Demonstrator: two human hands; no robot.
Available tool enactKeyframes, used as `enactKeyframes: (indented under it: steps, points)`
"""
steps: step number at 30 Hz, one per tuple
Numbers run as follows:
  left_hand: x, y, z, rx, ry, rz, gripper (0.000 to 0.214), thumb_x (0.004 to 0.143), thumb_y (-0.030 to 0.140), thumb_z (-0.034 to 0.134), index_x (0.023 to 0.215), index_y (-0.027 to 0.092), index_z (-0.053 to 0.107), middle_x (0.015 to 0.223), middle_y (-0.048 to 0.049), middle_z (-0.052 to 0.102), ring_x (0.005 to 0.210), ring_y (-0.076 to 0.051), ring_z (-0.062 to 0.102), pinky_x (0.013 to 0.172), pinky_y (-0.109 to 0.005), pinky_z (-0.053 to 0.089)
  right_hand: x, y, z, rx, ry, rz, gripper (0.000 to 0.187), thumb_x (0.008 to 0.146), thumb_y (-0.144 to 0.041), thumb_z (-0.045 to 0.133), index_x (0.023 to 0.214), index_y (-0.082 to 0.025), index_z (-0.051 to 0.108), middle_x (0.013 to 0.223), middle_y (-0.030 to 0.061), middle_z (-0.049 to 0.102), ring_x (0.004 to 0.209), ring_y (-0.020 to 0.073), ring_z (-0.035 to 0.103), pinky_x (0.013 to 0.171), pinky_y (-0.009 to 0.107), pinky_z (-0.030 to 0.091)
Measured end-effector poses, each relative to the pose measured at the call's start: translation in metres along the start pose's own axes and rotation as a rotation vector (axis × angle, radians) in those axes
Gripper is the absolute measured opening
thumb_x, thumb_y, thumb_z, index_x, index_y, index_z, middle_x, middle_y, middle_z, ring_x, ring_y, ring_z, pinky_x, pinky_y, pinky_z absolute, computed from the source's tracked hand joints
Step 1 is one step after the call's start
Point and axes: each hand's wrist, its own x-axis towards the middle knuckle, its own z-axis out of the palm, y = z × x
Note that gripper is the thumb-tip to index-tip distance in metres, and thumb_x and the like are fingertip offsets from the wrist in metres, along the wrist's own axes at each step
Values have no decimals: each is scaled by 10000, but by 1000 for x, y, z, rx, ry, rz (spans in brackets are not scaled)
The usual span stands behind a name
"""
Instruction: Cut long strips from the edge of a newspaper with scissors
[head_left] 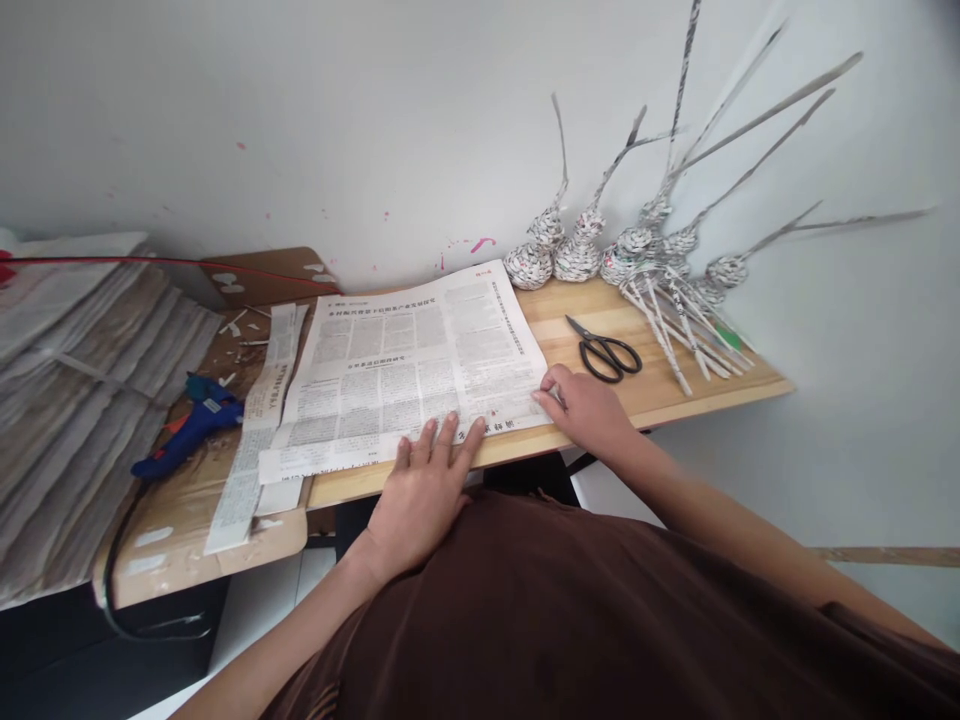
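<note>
A: What's under the hands?

B: A newspaper sheet (405, 360), thin, matte and flat, lying on the pale wooden board (675, 393) in front of the person. It's a broad four-sided shape, packed with columns of small grey print.

A: Which way does it lie?

B: Its long axis runs left to right, roughly along the board's front edge, with the right end angled slightly away. The headlines read upright from the person's side, but a narrow strip along the near edge shows characters upside down.

A: And the grip?

B: The left hand (424, 490) lies palm down, fingers a little spread, fingertips on that near edge. The right hand (589, 408) is at the near right corner, fingers curled, thumb on the paper; I can't tell whether it truly pinches.

A: What's around it?

B: Black-handled scissors (606, 352) just to the right, their pointed blades aimed away and leftward. Behind them, rounded, knobbly gourd shapes (577, 258) woven from paper, and slim rolled paper sticks (667, 325). On the left, a blue plastic glue gun (195, 425) and a rough-edged paper stack (82, 400).
</note>
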Motion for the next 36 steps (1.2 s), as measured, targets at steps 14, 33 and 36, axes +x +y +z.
enactKeyframes:
  steps: [14, 33, 36]
  points:
    - [2, 4, 0, 3, 12, -9, 884, 855, 255, 668, 1584, 269, 169, 1584, -235, 305, 1395, -445, 392, 1018, -600, 449, -2, -2, 0, -64, 13, 30, 258, 965, -294, 434, 1145, -178, 578, 855, 104, 713, 774, 252, 622, 640, 308, 328]
    - [3, 4, 0, 41, 5, 3, 868, 861, 279, 658, 1584, 243, 180, 1593, -234, 290, 1391, -471, 381, 1011, -595, 456, -5, 10, 3, 247, 89, -126, 210, 953, -274, 472, 1007, -180, 652, 913, 69, 719, 837, 221, 612, 761, 302, 401]
    - [4, 3, -1, 45, -10, 3, 885, 857, 294, 669, 1586, 250, 169, 1594, -232, 292, 1393, -469, 379, 1011, -589, 459, -4, 12, 2, 267, 82, -107, 210, 957, -331, 498, 914, -193, 652, 798, 39, 699, 759, 202, 604, 687, 287, 390]
